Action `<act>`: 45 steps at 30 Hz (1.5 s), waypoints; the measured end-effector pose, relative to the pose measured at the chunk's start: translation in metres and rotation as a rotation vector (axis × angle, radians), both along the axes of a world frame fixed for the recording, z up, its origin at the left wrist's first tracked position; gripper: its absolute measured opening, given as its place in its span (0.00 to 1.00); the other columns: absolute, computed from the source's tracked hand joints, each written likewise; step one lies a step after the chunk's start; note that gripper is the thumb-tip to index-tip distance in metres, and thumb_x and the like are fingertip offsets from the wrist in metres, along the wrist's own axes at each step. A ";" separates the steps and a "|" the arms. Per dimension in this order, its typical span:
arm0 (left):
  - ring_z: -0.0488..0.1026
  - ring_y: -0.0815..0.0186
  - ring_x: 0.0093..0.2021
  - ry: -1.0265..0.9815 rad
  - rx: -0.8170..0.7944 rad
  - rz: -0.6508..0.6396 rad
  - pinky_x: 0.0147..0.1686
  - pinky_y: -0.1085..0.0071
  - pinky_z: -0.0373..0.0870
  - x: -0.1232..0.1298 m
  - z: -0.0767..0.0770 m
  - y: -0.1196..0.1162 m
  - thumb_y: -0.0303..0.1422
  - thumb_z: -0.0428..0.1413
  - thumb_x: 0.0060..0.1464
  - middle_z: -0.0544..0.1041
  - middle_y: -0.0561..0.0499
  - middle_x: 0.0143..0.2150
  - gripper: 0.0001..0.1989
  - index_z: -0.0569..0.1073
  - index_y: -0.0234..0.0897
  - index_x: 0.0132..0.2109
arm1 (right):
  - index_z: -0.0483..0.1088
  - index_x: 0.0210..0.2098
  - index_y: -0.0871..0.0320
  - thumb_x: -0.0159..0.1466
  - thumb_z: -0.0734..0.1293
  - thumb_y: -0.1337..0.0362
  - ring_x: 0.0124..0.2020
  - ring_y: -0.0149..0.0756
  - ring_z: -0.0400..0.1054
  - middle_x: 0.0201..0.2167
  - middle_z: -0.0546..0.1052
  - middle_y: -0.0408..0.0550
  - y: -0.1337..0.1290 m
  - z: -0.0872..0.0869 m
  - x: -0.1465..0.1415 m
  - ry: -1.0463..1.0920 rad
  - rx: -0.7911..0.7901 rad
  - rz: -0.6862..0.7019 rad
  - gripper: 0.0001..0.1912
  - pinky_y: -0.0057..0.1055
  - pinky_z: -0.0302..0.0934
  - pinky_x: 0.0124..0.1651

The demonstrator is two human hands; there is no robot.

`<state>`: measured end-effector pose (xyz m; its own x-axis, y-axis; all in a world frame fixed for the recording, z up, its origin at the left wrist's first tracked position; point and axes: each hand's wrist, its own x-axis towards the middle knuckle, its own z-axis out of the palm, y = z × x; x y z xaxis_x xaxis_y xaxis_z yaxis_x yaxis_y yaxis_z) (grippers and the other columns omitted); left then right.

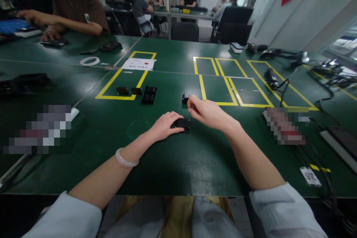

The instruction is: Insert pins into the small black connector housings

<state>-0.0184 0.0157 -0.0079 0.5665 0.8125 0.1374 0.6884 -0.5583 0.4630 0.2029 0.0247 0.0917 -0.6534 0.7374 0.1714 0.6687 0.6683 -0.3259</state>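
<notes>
My left hand (164, 124) lies on the green table with its thumb and fingers closed around a small black rectangular part (183, 124). Just right of that part, my right hand (206, 111) is raised with its fingers curled in a pinch. Something thin and dark seems to point down from those fingers toward the part's right end, too small to name. Behind the right fingers stands a black block (185, 98), partly hidden by them. Farther left are a black tray-like piece (149, 95) and two thin upright black pieces, one of them a small dark plate (122, 90).
Yellow tape outlines (220, 103) mark the table. A white paper (139, 64) and a white ring (89, 61) lie at the back left. Cables and a black device (271, 78) occupy the right side. Across the table, a person's hand (51, 33) touches a dark object; others sit farther back.
</notes>
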 end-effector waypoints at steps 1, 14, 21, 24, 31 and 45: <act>0.69 0.55 0.51 0.003 -0.001 -0.001 0.49 0.60 0.66 0.000 0.000 0.000 0.47 0.56 0.60 0.73 0.45 0.52 0.21 0.70 0.39 0.54 | 0.62 0.43 0.57 0.67 0.57 0.63 0.28 0.32 0.61 0.29 0.71 0.43 0.000 0.000 0.001 0.018 -0.010 0.011 0.07 0.28 0.47 0.32; 0.69 0.55 0.50 -0.022 0.001 0.003 0.49 0.60 0.66 0.000 -0.003 0.000 0.47 0.56 0.60 0.73 0.46 0.51 0.20 0.70 0.41 0.53 | 0.63 0.39 0.55 0.70 0.57 0.59 0.26 0.31 0.60 0.25 0.68 0.40 0.001 -0.001 0.002 0.051 -0.081 0.027 0.08 0.28 0.45 0.31; 0.69 0.55 0.50 -0.009 0.000 0.004 0.50 0.60 0.66 -0.001 -0.002 -0.001 0.47 0.56 0.60 0.73 0.46 0.52 0.21 0.70 0.41 0.54 | 0.62 0.41 0.56 0.71 0.56 0.61 0.27 0.32 0.61 0.29 0.70 0.43 -0.005 0.003 0.002 0.008 -0.066 0.026 0.07 0.27 0.46 0.31; 0.69 0.55 0.50 0.006 -0.002 0.015 0.50 0.60 0.66 0.000 0.000 -0.002 0.48 0.55 0.61 0.73 0.46 0.52 0.21 0.70 0.41 0.55 | 0.62 0.40 0.56 0.71 0.56 0.61 0.27 0.32 0.61 0.28 0.70 0.43 -0.006 0.005 0.002 -0.004 -0.066 0.028 0.07 0.28 0.46 0.32; 0.69 0.55 0.50 -0.007 -0.006 0.013 0.49 0.60 0.65 0.001 0.002 -0.005 0.48 0.55 0.61 0.72 0.47 0.52 0.21 0.69 0.44 0.56 | 0.62 0.41 0.55 0.71 0.55 0.60 0.27 0.32 0.61 0.28 0.70 0.42 -0.004 0.005 0.004 -0.012 -0.095 0.032 0.08 0.28 0.46 0.31; 0.69 0.55 0.50 0.003 -0.004 0.022 0.50 0.60 0.65 0.000 0.001 -0.005 0.47 0.55 0.61 0.72 0.47 0.51 0.21 0.69 0.43 0.55 | 0.64 0.38 0.55 0.70 0.57 0.62 0.28 0.31 0.64 0.27 0.71 0.42 -0.006 0.013 0.013 -0.033 -0.138 0.032 0.07 0.27 0.46 0.31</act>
<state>-0.0180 0.0110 -0.0073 0.5490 0.8252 0.1327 0.7019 -0.5414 0.4629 0.2159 0.0190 0.1052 -0.6802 0.7314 0.0476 0.6601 0.6395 -0.3942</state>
